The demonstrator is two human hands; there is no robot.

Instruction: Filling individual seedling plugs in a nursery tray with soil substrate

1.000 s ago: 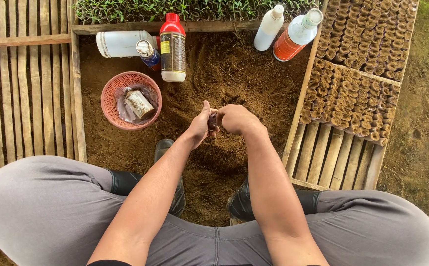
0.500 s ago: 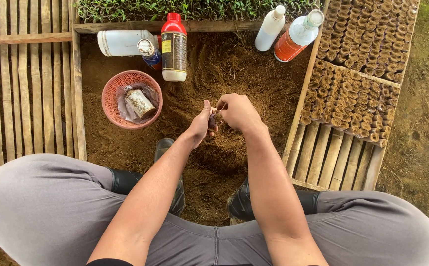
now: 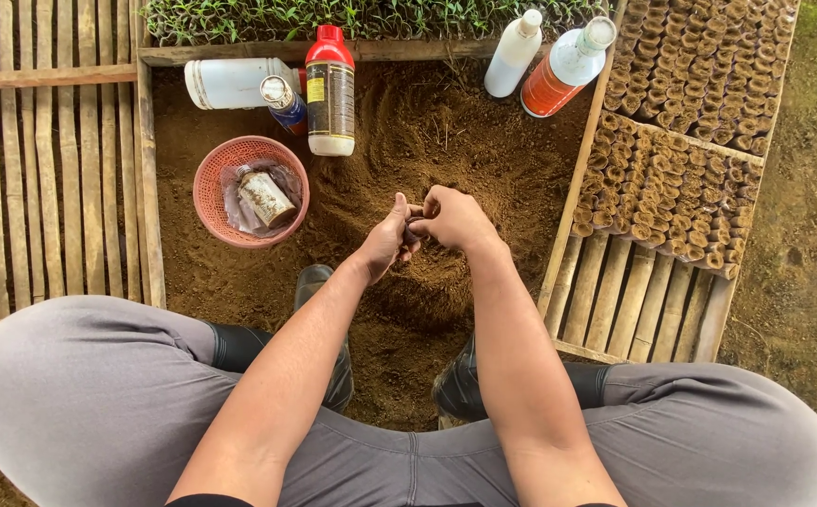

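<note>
Basket [image 3: 209, 192], pink plastic with a small jar inside, sits left on the soil [image 3: 446, 141]. Over the mound, left hand [image 3: 385, 244] and right hand [image 3: 455, 218] pinch together on something tiny, can't tell what. Rolled seedling pots [image 3: 671, 178] fill the rack at right.

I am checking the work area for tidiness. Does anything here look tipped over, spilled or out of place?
Yes. The white jug lies on its side at the far edge of the soil, while the red-capped bottle beside it stands upright. The two bottles at the top lean against the wooden frame. Nothing looks spilled from them.
</note>
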